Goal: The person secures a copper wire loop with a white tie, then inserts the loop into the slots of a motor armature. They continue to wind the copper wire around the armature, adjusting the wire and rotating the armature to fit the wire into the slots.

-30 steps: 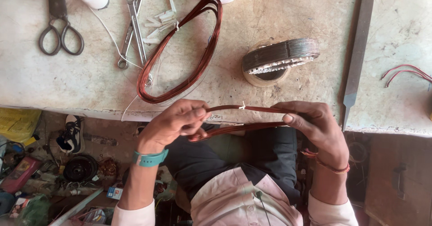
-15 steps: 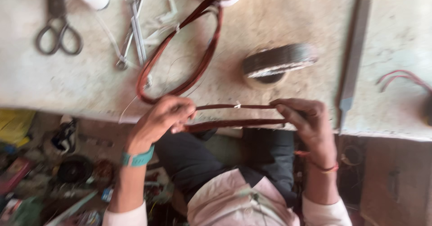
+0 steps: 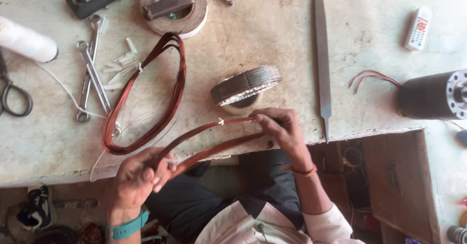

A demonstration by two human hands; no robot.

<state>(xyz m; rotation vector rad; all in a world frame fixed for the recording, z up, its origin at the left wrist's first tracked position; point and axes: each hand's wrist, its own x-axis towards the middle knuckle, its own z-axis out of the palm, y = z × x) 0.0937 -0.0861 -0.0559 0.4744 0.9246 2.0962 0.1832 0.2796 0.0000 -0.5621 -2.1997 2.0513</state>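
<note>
Your left hand point(image 3: 138, 176) pinches one end of the copper wire coil point(image 3: 214, 139); your right hand point(image 3: 282, 130) pinches the other, so it stretches taut between both grips, just beyond the table point(image 3: 272, 40) edge.

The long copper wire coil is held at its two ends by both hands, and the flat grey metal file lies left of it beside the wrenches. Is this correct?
Not quite. In the head view the long copper wire coil is held by the left hand and right hand, but the flat grey metal file lies on the right, far from the wrenches.
</note>
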